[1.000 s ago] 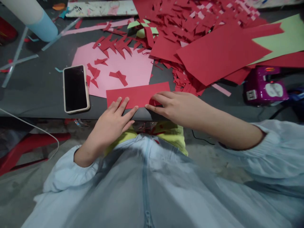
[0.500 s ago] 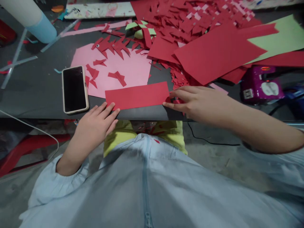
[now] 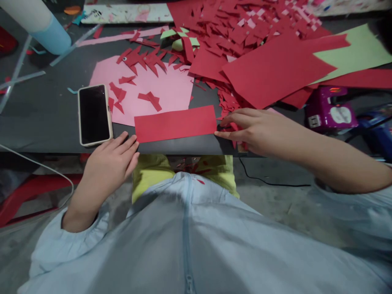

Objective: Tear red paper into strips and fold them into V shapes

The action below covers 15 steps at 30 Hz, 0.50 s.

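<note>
A red paper strip lies flat near the table's front edge, its upper left part over a pink sheet. My left hand rests on the table edge with fingers stretched, the fingertips at the strip's lower left corner. At the strip's right end is my right hand, its fingers extended and apart; the index or thumb tip touches or nearly touches the lower right corner. Small folded red paper pieces lie on the pink sheet, together with a spiky red paper figure bearing a googly eye.
A phone lies left of the pink sheet. Red paper scraps are heaped at the back, with a large red sheet and a green sheet on the right. A purple box stands at the right; a white-and-blue cylinder is back left.
My left hand has slid left off the strip to its corner. My right hand has drawn slightly away from the strip's right end. The strip stays about where it was.
</note>
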Each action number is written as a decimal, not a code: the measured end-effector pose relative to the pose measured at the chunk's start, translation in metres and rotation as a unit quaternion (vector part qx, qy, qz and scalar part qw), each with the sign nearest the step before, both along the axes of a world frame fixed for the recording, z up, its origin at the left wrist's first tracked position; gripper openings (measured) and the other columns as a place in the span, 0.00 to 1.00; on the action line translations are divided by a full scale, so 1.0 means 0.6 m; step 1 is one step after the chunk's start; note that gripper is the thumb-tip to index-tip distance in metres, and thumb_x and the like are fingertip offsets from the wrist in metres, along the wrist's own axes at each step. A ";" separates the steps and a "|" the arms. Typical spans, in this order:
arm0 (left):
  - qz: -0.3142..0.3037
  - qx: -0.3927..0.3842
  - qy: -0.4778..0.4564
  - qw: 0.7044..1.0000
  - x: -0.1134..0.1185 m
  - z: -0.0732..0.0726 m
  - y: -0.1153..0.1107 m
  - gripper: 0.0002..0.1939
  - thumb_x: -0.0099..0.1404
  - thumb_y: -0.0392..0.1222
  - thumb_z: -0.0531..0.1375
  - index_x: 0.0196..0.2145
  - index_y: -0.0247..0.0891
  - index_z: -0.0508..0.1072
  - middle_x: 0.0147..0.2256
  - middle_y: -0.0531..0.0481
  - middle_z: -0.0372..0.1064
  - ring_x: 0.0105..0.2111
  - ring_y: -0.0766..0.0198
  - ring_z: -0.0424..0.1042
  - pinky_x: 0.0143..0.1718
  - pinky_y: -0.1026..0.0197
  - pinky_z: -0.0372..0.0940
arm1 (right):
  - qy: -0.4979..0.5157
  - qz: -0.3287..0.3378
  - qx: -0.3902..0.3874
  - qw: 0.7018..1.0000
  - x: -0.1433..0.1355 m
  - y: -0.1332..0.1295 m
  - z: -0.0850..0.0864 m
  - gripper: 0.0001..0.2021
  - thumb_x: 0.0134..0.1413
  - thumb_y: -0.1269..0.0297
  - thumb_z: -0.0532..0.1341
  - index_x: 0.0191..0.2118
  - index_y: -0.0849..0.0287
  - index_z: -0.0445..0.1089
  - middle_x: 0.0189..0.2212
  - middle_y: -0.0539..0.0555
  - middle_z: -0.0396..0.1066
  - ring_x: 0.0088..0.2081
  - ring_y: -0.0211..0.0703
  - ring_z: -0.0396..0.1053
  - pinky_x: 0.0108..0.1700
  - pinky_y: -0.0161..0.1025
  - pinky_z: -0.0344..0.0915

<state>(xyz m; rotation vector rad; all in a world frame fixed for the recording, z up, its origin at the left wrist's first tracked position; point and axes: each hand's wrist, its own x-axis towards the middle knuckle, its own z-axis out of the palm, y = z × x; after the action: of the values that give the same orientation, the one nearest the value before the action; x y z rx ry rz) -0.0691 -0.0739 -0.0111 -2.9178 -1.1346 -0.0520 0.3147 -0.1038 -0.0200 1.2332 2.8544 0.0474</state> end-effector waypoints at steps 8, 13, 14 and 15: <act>0.017 -0.023 -0.008 1.000 0.007 0.004 0.004 0.22 0.73 0.42 0.48 0.50 0.30 0.77 0.53 0.40 0.74 0.59 0.47 0.68 0.58 0.44 0.67 | 0.022 -0.031 -0.072 0.997 -0.026 0.017 0.021 0.20 0.55 0.77 0.50 0.43 0.60 0.79 0.43 0.60 0.75 0.43 0.49 0.71 0.44 0.43 0.67; 0.037 -0.025 -0.015 0.999 0.020 0.002 -0.002 0.20 0.72 0.42 0.49 0.50 0.32 0.77 0.53 0.39 0.74 0.60 0.47 0.68 0.58 0.43 0.67 | 0.011 -0.146 -0.032 0.989 -0.061 0.058 0.033 0.21 0.65 0.64 0.48 0.50 0.68 0.74 0.48 0.68 0.71 0.47 0.56 0.69 0.50 0.49 0.65; 0.039 -0.023 -0.013 0.999 0.022 0.002 -0.003 0.20 0.72 0.42 0.49 0.50 0.32 0.77 0.52 0.39 0.75 0.59 0.47 0.68 0.57 0.43 0.68 | 0.004 -0.165 -0.027 0.986 -0.064 0.066 0.030 0.21 0.65 0.59 0.50 0.50 0.68 0.75 0.48 0.69 0.71 0.48 0.58 0.69 0.51 0.50 0.64; 0.040 -0.021 -0.010 0.999 0.025 0.001 -0.004 0.21 0.72 0.42 0.48 0.49 0.32 0.77 0.52 0.38 0.75 0.59 0.47 0.69 0.56 0.43 0.68 | -0.004 -0.175 -0.032 0.984 -0.066 0.074 0.027 0.22 0.63 0.54 0.53 0.49 0.66 0.75 0.47 0.68 0.71 0.48 0.58 0.68 0.50 0.51 0.64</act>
<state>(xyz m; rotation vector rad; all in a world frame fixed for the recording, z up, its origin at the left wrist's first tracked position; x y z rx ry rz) -0.0543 -0.0762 -0.0102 -2.9104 -1.2701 -0.0568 0.2751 -0.0593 -0.0037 1.6919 2.5653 -0.0477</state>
